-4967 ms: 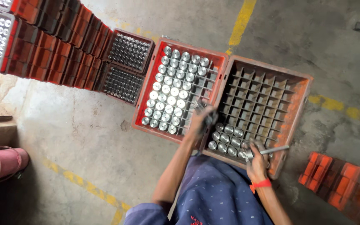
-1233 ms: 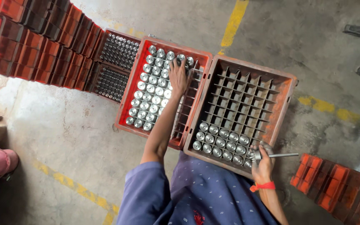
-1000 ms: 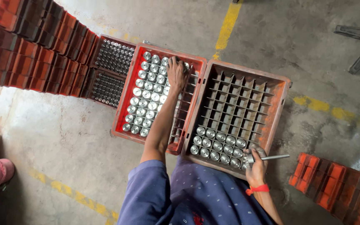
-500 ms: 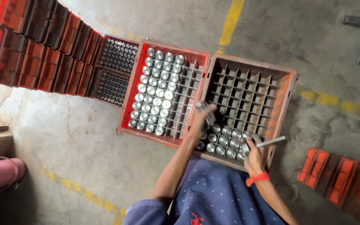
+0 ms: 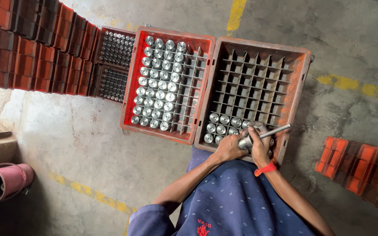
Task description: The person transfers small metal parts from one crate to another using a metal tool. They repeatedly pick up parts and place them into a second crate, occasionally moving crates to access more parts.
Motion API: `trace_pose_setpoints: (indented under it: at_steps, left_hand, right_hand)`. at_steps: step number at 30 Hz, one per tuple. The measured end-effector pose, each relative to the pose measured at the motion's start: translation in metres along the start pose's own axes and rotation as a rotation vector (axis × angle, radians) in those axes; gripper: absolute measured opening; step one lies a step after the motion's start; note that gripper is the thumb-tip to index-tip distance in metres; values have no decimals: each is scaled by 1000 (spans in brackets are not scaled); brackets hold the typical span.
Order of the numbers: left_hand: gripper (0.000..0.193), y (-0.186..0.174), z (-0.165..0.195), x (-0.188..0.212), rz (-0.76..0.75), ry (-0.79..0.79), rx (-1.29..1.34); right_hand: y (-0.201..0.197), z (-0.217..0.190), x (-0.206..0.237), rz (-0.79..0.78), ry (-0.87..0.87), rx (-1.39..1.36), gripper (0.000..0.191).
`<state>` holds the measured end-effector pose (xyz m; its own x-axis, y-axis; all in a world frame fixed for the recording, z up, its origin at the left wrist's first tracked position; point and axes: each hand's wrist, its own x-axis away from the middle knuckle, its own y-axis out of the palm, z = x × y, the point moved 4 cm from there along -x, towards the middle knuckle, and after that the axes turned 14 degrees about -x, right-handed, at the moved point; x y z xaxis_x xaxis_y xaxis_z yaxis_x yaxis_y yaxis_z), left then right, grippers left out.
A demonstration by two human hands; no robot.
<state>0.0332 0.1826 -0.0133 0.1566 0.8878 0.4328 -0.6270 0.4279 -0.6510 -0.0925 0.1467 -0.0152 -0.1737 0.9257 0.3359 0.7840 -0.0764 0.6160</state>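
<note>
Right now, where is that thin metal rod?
In the head view, the thin metal rod is in the right hand, over the near right corner of the brown divided crate, beside the left hand.

red crates (image 5: 168, 133), silver cylinders (image 5: 158, 87), yellow floor line (image 5: 235, 15)

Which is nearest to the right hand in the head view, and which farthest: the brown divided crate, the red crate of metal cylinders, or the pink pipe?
From the right hand:
1. Brown divided crate, directly under the hand.
2. Red crate of metal cylinders, left of it.
3. Pink pipe, far left edge.
</note>
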Motion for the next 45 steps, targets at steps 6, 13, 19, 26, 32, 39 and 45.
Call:
trace_pose_setpoints:
  at_steps: [6, 13, 19, 26, 32, 39, 45]
  left_hand:
    - [67, 6, 11, -9, -18, 158, -67]
    - [82, 21, 55, -35, 299, 661, -341]
    - [57, 12, 29, -31, 292, 567, -152]
    - [25, -96, -100, 47, 792, 89, -198]
    - [42, -143, -203, 74, 806, -414, -558]
    - [50, -173, -211, 116, 823, -306, -297]
    - [51, -136, -205, 83, 849, -153, 980]
  right_hand:
    - [-67, -25, -22, 283, 39, -215, 12]
    - [-134, -77, -30, 372, -188, -346, 14]
    - [-147, -57, -12, 394, -125, -317, 14]
    - [-140, -19, -4, 336, 46, -373, 7]
    - [-99, -3, -1, 233, 31, -205, 11]
    - [-91, 11, 7, 206, 62, -133, 12]
    - [-66, 18, 16, 209, 164, -83, 16]
